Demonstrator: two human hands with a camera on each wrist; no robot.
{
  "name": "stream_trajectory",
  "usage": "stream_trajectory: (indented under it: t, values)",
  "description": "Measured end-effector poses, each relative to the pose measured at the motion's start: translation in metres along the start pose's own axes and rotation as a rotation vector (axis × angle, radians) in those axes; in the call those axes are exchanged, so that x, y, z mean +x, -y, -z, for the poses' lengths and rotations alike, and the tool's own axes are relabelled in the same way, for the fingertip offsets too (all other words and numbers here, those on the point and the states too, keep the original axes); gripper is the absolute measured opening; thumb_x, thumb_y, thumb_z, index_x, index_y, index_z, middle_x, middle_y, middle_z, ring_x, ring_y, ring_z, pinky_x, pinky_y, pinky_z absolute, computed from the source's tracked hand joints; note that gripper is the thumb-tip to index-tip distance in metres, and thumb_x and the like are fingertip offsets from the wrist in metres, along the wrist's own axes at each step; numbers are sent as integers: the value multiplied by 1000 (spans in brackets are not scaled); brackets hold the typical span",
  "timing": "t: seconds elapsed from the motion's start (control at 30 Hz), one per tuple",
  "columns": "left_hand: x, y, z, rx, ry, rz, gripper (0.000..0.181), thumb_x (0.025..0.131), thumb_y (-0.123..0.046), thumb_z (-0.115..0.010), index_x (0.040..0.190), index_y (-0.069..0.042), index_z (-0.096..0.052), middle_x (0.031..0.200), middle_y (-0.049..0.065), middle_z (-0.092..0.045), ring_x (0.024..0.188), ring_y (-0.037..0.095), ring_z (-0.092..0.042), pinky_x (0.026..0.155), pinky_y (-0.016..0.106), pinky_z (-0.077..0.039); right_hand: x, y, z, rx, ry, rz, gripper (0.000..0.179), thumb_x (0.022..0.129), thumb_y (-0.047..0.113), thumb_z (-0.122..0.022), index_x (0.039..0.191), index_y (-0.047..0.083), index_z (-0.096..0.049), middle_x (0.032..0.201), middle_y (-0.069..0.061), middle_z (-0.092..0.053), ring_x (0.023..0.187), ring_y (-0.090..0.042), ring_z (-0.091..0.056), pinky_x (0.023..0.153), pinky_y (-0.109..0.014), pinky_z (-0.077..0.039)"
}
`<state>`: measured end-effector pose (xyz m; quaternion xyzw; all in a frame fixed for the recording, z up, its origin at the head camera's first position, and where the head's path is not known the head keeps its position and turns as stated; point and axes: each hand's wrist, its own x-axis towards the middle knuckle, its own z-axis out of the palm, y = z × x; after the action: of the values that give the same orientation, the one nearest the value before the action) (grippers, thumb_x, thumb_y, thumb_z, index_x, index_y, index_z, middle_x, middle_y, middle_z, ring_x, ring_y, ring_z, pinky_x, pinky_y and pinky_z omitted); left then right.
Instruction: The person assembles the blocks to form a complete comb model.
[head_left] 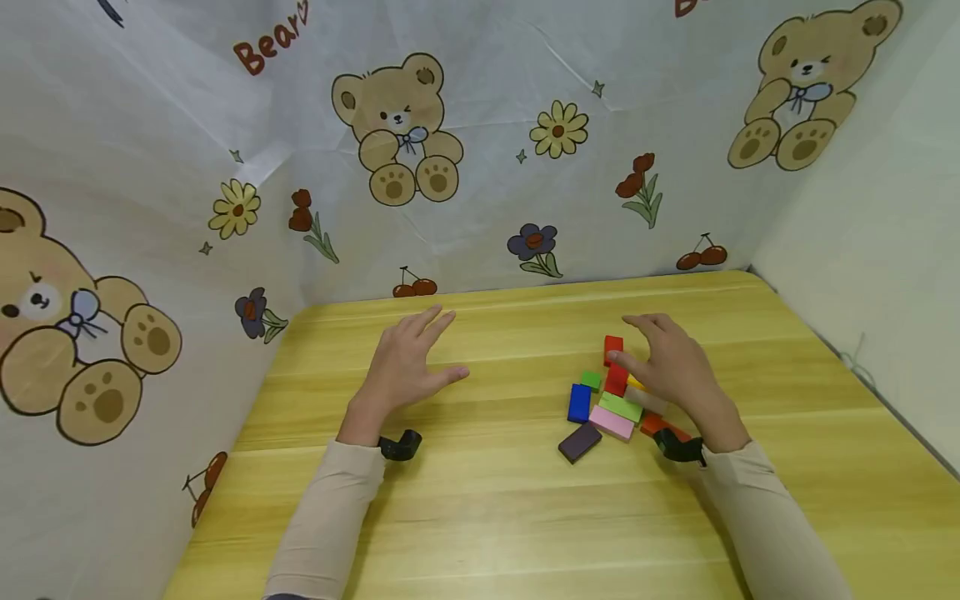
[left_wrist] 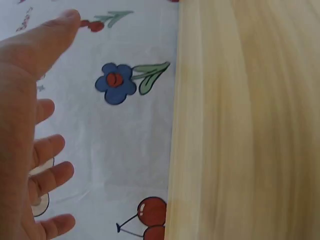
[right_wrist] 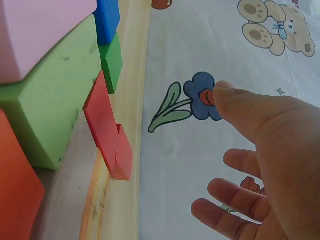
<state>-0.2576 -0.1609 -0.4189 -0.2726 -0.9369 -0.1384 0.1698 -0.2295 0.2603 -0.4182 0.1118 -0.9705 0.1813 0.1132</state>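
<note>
My left hand (head_left: 405,362) hovers over the left half of the table, thumb spread from the fingers, holding nothing. On the right, my right hand (head_left: 671,362) is held above a cluster of coloured wooden blocks, fingers extended and nothing in its grasp. Below and beside it lie a red block (head_left: 617,380), a light green block (head_left: 621,407), a pink block (head_left: 611,423) and a blue block (head_left: 579,403). A small green block (head_left: 591,381) and a dark purple block (head_left: 580,442) sit at the cluster's left side. The hand partly hides a beige block (head_left: 647,401).
The wood-grain table (head_left: 480,500) backs onto a white curtain (head_left: 480,167) printed with bears and flowers. A plain white wall (head_left: 885,250) runs along the right edge. An orange block (head_left: 666,427) lies near the right wrist's black camera mount (head_left: 678,446).
</note>
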Motion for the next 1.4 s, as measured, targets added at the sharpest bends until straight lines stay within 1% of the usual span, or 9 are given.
stream_trajectory:
  t: [0.2, 0.33, 0.53, 0.73, 0.83, 1.03, 1.2, 1.27, 1.4]
  values:
    - [4, -14, -10, -80, 16, -159, 84, 85, -70, -64, 156, -33, -38, 161, -1, -39, 141, 28, -44, 109, 58, -38, -1, 2, -5, 149, 81, 18, 67, 93, 44, -69, 146, 7, -52, 130, -20, -54, 110, -36, -55, 86, -52, -52]
    - [6, -22, -19, -108, 30, -209, 82, 86, -67, -66, 155, -31, -41, 158, 0, -44, 140, 26, -46, 107, 55, -39, -4, 4, -7, 172, 131, 20, 66, 94, 47, -67, 145, 7, -53, 126, -19, -56, 107, -33, -56, 82, -46, -52]
    - [13, -36, -34, -162, 39, -231, 79, 85, -68, -66, 152, -32, -44, 151, -2, -51, 136, 21, -49, 102, 49, -42, -11, 7, -9, 187, 136, 47, 60, 92, 42, -73, 140, 9, -58, 116, -17, -59, 96, -31, -54, 73, -34, -46]
    - [24, -47, -48, -235, 87, -215, 78, 85, -68, -66, 152, -36, -44, 147, -9, -51, 135, 16, -48, 105, 46, -41, -22, 16, -13, 282, 143, 124, 53, 87, 35, -80, 134, 16, -64, 104, -10, -59, 91, -28, -51, 65, -28, -43]
    - [29, -52, -55, -271, 126, -191, 76, 85, -68, -66, 151, -37, -45, 147, -10, -51, 136, 15, -47, 107, 47, -40, -31, 21, -14, 319, 175, 156, 54, 86, 36, -80, 134, 16, -64, 106, -9, -60, 92, -27, -53, 68, -30, -46]
    - [37, -63, -65, -345, 201, -164, 74, 85, -64, -68, 150, -35, -47, 146, -8, -51, 136, 15, -45, 110, 48, -37, -41, 19, -17, 320, 248, 220, 56, 84, 41, -81, 131, 14, -66, 117, -6, -62, 101, -23, -57, 84, -44, -51]
    - [43, -73, -75, -363, 253, -153, 73, 84, -65, -69, 149, -39, -47, 142, -8, -53, 133, 14, -46, 110, 47, -36, -45, 14, -18, 281, 277, 271, 57, 80, 44, -84, 128, 17, -68, 109, 1, -61, 97, -17, -54, 79, -32, -48]
    - [46, -76, -78, -368, 266, -158, 73, 84, -65, -69, 149, -37, -48, 139, -7, -54, 132, 15, -47, 110, 47, -35, -48, 14, -19, 275, 281, 287, 56, 79, 44, -84, 127, 19, -70, 105, 3, -60, 93, -15, -52, 76, -29, -45]
    - [50, -82, -85, -366, 295, -172, 72, 84, -61, -73, 146, -32, -53, 136, -7, -55, 130, 16, -46, 109, 46, -34, -55, 17, -23, 269, 280, 301, 52, 76, 45, -87, 121, 23, -73, 105, 5, -59, 94, -13, -53, 79, -29, -45]
